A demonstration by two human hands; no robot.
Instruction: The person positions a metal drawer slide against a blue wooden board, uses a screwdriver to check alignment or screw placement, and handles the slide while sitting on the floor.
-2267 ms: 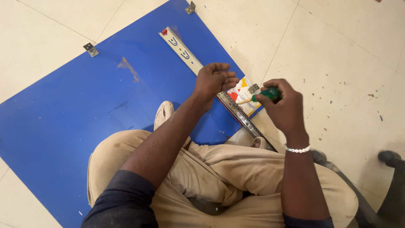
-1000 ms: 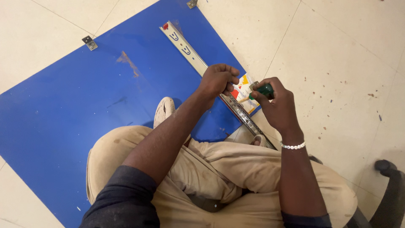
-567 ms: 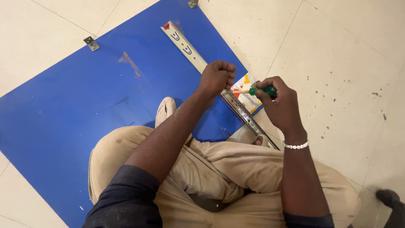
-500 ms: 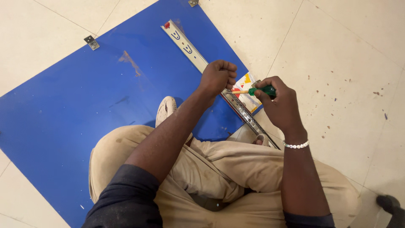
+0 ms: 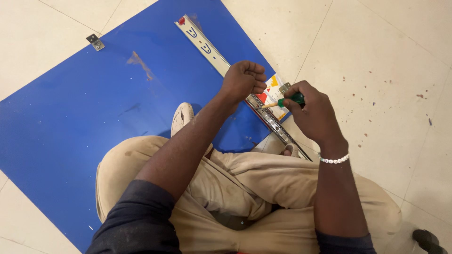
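A long metal drawer slide point(image 5: 207, 47) lies along the right edge of a blue board point(image 5: 84, 117) on the tiled floor. My left hand point(image 5: 243, 80) is closed in a fist on the slide near its middle, pressing it down. My right hand point(image 5: 313, 113) grips a green-handled screwdriver point(image 5: 288, 100), whose shaft points left toward the slide just below my left fist. A small colourful card packet point(image 5: 271, 94) lies under the tool, with a small metal bracket point(image 5: 284, 87) on it.
I sit on the floor with beige trousers point(image 5: 245, 188) and a light shoe point(image 5: 182, 117) resting on the board. A small metal bracket point(image 5: 95, 42) lies at the board's upper left corner. A dark shoe point(image 5: 429, 240) shows at the bottom right.
Both hands stay at the slide with the screwdriver. The view has shifted slightly, and the dark shoe at the right has drifted down toward the corner.
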